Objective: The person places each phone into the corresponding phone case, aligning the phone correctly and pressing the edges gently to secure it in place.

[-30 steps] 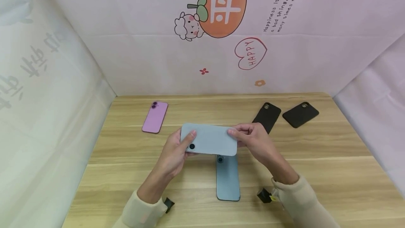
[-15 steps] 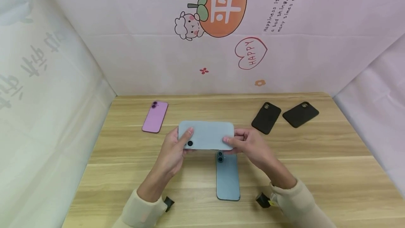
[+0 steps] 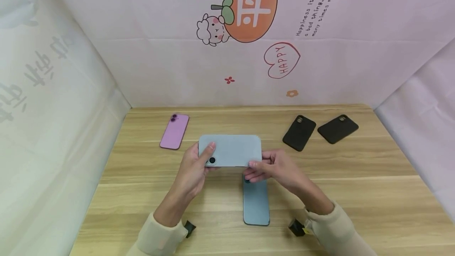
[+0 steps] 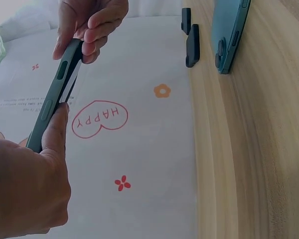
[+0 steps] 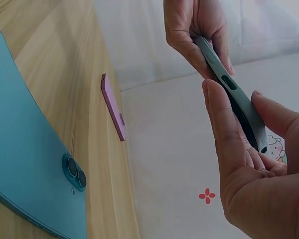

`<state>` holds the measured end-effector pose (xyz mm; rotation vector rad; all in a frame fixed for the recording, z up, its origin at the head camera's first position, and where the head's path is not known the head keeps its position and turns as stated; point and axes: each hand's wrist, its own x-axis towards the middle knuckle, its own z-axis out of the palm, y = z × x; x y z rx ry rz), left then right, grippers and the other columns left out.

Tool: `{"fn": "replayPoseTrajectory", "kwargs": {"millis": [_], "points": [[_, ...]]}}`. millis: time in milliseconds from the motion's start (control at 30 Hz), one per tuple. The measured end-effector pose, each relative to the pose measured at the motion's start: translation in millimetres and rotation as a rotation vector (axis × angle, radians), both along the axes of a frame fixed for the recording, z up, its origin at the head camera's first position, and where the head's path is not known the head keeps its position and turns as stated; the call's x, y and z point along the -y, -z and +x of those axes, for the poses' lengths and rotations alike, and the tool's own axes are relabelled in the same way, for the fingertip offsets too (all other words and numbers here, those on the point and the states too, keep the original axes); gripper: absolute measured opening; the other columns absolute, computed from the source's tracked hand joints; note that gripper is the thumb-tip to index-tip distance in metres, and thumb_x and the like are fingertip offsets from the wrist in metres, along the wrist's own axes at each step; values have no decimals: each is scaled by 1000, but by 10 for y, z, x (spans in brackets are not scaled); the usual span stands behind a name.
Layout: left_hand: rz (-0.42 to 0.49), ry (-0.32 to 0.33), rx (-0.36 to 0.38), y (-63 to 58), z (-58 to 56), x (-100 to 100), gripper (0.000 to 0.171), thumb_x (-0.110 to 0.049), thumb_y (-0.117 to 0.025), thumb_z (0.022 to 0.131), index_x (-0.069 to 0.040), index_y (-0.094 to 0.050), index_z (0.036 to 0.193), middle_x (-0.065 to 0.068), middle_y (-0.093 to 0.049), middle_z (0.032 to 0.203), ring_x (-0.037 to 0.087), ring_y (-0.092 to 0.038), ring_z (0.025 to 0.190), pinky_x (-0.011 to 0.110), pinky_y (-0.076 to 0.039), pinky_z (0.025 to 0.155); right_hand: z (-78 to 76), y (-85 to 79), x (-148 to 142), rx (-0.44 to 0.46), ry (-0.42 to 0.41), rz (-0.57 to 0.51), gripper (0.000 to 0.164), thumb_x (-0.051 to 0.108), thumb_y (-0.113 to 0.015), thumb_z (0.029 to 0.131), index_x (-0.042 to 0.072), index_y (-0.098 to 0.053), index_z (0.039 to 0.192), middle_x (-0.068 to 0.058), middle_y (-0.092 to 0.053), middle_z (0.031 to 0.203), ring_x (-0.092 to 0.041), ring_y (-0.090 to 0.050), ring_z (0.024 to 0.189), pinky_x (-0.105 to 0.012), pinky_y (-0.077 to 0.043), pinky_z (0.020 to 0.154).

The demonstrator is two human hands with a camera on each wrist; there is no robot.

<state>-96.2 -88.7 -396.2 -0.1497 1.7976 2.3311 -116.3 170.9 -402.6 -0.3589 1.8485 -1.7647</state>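
A pale blue phone case point(image 3: 232, 149) is held up sideways above the table, its back toward the head camera. My left hand point(image 3: 190, 171) grips its left end, thumb on the back beside a round dark camera lens or opening. At the lower right corner my right hand point(image 3: 284, 171) pinches it, thumb on the back and fingers underneath. The right wrist view shows the case point(image 5: 231, 89) bowed, with dark material along its inner side. A pale strip shows inside it in the left wrist view; whether that is a phone's screen I cannot tell. Below lies a blue phone point(image 3: 256, 202), back up.
A pink phone point(image 3: 175, 131) lies at the back left of the wooden table point(image 3: 142, 192). Two black phone cases point(image 3: 299, 132) rest at the back right. A printed cloth point(image 3: 170, 70) hangs behind the table, with cloth at both sides too.
The case has shifted slightly left and away from me and has levelled out. My right hand has slid from its right edge to the lower corner, its fingers now showing below.
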Motion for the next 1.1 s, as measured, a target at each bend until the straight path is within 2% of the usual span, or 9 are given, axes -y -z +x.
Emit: {"fn": "replayPoseTrajectory", "kwargs": {"millis": [367,633,800,1000,1100], "points": [[32,9,-13,-14,16,4,35,-17,-47,114,2,-52,144,22,-58,139,30,-65,121,38,-62,93,33,-11,5,-34,2,-13,37,14,-70,104,-18,-62,121,-29,-77,102,-44,-77,95,-48,-64,83],[55,17,-1,-18,13,7,35,-16,-46,114,3,-50,144,23,-57,137,28,-65,119,35,-63,90,63,0,15,-73,-1,-42,31,7,-67,105,-21,-62,118,-30,-77,99,-30,-80,88,-54,-62,81],[50,29,2,-15,17,23,36,-18,-47,115,4,-51,143,23,-58,136,28,-65,120,37,-62,92,67,22,6,-70,-8,-44,32,9,-69,104,-19,-64,117,-25,-78,97,-38,-79,89,-57,-61,81],[33,45,13,-3,23,50,38,-19,-47,115,3,-50,146,23,-58,139,30,-65,123,40,-61,96,53,12,-3,-53,-18,-7,35,15,-73,102,-17,-66,114,-22,-79,95,-38,-79,88,-59,-61,81],[22,54,10,0,26,66,39,-20,-47,115,4,-50,145,23,-58,139,30,-65,123,41,-61,96,33,-9,-1,-69,-15,19,38,15,-72,102,-17,-65,119,-24,-79,101,-39,-79,91,-58,-61,83]]}}
